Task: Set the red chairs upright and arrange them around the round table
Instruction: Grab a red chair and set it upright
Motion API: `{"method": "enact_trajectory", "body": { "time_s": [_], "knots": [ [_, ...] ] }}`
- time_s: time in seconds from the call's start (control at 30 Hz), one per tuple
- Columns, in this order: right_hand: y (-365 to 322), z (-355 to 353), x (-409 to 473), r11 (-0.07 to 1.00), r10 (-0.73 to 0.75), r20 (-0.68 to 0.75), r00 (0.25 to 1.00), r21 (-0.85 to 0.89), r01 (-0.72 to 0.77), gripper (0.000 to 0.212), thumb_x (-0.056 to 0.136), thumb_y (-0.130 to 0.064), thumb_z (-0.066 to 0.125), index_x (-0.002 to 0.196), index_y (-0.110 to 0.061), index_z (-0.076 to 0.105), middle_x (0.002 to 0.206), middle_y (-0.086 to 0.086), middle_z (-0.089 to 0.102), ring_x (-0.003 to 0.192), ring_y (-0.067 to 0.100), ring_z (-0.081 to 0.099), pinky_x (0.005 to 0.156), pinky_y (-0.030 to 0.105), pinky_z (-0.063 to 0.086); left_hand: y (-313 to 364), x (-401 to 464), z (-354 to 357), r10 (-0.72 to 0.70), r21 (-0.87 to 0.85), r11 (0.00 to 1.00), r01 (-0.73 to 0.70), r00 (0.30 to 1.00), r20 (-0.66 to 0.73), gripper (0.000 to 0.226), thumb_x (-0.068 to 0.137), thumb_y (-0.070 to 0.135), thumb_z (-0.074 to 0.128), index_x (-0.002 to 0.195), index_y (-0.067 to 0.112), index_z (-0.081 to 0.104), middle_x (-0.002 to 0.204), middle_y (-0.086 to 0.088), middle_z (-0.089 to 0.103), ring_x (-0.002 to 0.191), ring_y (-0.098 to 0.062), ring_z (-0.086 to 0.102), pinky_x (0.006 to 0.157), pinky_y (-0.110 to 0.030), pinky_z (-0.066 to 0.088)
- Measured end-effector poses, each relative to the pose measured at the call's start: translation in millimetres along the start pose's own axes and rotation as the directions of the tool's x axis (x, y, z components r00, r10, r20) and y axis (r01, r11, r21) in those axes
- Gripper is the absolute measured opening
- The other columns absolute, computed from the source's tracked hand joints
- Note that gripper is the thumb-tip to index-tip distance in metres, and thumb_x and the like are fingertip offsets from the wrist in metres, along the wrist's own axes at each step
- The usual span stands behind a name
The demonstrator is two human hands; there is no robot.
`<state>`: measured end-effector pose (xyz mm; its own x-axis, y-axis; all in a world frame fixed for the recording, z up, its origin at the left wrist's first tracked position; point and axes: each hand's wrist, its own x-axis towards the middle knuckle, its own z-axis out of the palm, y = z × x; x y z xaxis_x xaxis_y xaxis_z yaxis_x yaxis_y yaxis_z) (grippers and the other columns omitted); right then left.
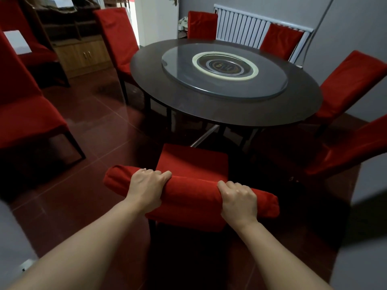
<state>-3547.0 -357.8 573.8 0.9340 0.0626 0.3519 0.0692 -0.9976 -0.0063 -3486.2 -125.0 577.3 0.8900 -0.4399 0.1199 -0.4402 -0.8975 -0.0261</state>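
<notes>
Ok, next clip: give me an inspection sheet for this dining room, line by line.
Surface: round table, dark top, carries a glass turntable; nothing else seen on it.
Job's things: held chair upright at the table's near side; five more red chairs stand round it; spare chair stands apart on the left.
Clutter: white sheet on a far-left chair.
Hands: left hand and right hand both grip the held chair's backrest top.
Cables: nothing seen.
Surroundings: wooden cabinet, white radiator, glossy red tile floor.
</notes>
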Motion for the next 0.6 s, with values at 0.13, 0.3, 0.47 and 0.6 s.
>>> {"method": "enact_trajectory", "body": {
  "time_s": [0.13,0.3,0.47,0.6],
  "knots": [
    [-4.6,-1.9,-7.8,0.999,0.045,-0.008,0.999,0.016,-0.045,0.039,0.037,0.012,0.069,0.067,-0.012,0.064,0.050,0.001,0.054,0.043,0.022,0.053,0.046,0.029,0.045,-0.3,-10.0,3.5,0.047,0.010,0.999,-0.047,0.997,-0.061,0.039,0.044,0.006,0.072,0.076,0.024,0.061,0.060,0.008,0.060,0.057,-0.019,0.061,0.059,-0.031,0.048],
    [-10.9,-5.2,-7.4,0.995,0.099,0.009,0.995,0.025,-0.099,0.042,0.035,0.015,0.071,0.067,-0.011,0.064,0.049,0.001,0.053,0.042,0.021,0.051,0.044,0.031,0.046,-7.4,0.2,1.7,0.064,0.016,0.998,-0.065,0.997,0.033,0.040,0.064,0.015,0.062,0.101,0.031,0.057,0.092,0.012,0.066,0.092,-0.016,0.063,0.075,-0.031,0.042],
    [-12.9,-6.6,-7.8,0.994,0.108,0.013,0.994,-0.007,-0.108,0.041,0.035,0.014,0.072,0.065,-0.013,0.063,0.049,0.000,0.052,0.042,0.020,0.051,0.047,0.026,0.044,-11.4,3.1,3.0,0.108,0.029,0.994,-0.110,0.992,0.069,0.047,0.069,0.020,0.063,0.113,0.033,0.056,0.103,0.013,0.066,0.099,-0.016,0.063,0.076,-0.031,0.044],
    [-14.6,-4.6,-5.0,0.994,0.113,0.011,0.994,0.003,-0.113,0.041,0.037,0.015,0.071,0.067,-0.012,0.064,0.050,0.000,0.053,0.043,0.020,0.052,0.047,0.029,0.046,-17.9,9.1,3.4,0.141,0.020,0.989,-0.143,0.986,0.092,0.050,0.075,0.023,0.058,0.122,0.037,0.050,0.114,0.015,0.062,0.108,-0.014,0.058,0.081,-0.031,0.043]
  ]
}}
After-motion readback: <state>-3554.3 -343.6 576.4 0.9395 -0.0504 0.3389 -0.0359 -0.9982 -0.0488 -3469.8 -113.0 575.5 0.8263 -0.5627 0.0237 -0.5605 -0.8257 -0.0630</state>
